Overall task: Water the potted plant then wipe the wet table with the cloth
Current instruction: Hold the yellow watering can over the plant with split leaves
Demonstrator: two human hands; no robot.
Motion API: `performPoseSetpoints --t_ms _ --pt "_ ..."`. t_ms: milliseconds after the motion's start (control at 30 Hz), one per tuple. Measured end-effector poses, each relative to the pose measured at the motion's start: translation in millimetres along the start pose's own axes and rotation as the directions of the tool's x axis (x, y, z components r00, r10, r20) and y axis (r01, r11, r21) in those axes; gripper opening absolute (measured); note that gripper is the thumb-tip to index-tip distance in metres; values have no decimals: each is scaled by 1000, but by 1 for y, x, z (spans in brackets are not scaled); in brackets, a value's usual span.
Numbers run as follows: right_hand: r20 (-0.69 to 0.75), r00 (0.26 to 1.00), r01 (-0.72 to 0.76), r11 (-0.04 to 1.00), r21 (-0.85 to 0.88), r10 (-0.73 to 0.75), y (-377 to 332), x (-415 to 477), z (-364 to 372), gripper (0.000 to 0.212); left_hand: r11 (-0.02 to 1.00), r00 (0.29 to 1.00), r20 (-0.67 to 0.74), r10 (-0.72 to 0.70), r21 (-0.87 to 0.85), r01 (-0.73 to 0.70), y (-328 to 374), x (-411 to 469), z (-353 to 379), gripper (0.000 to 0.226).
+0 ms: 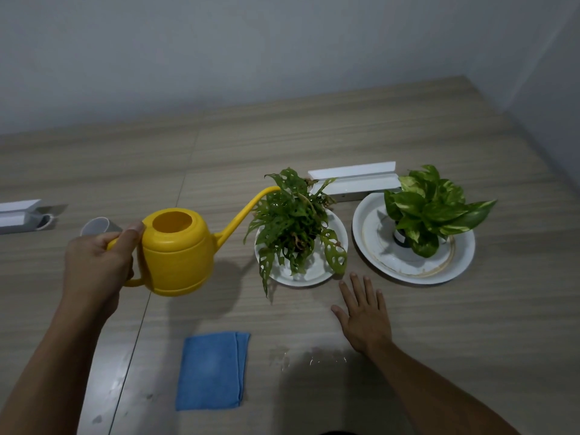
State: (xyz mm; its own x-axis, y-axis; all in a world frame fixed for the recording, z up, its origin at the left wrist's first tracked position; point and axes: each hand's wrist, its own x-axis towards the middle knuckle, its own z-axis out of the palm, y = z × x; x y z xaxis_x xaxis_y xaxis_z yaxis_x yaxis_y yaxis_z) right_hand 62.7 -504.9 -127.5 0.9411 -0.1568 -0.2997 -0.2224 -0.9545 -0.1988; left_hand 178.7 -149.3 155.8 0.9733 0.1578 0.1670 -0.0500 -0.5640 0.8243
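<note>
My left hand [97, 265] grips the handle of a yellow watering can [177, 249], held above the table with its spout reaching into the leaves of a holey-leafed potted plant [292, 224]. That plant stands on a white plate [337, 237]. My right hand [364, 315] lies flat on the table, fingers spread, just in front of the plate and holding nothing. A folded blue cloth [212, 370] lies on the table near me, between my arms. Small wet patches [310, 356] glisten on the table to the right of the cloth.
A second potted plant [430, 205] with variegated leaves stands on a larger white plate [455, 265] to the right. A white box-like piece [354, 182] lies behind the plants. At the far left lie another white piece [17, 215] and a white cup [97, 226].
</note>
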Motion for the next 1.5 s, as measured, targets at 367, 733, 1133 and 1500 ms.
performPoseSetpoints --t_ms 367,733,1133,1500 --pt "32 999 11 1000 16 -11 1 9 -5 85 996 996 -11 -89 13 89 -4 1 -12 38" --pt "43 999 3 1000 19 -4 0 7 -6 87 997 996 46 -72 10 72 -14 -7 -16 46" --pt "45 999 -2 999 34 1 -1 7 -6 90 999 999 38 -6 39 5 10 1 -1 51" --pt "39 999 1 999 47 -3 0 8 -6 87 998 999 6 -47 30 47 5 12 -6 55"
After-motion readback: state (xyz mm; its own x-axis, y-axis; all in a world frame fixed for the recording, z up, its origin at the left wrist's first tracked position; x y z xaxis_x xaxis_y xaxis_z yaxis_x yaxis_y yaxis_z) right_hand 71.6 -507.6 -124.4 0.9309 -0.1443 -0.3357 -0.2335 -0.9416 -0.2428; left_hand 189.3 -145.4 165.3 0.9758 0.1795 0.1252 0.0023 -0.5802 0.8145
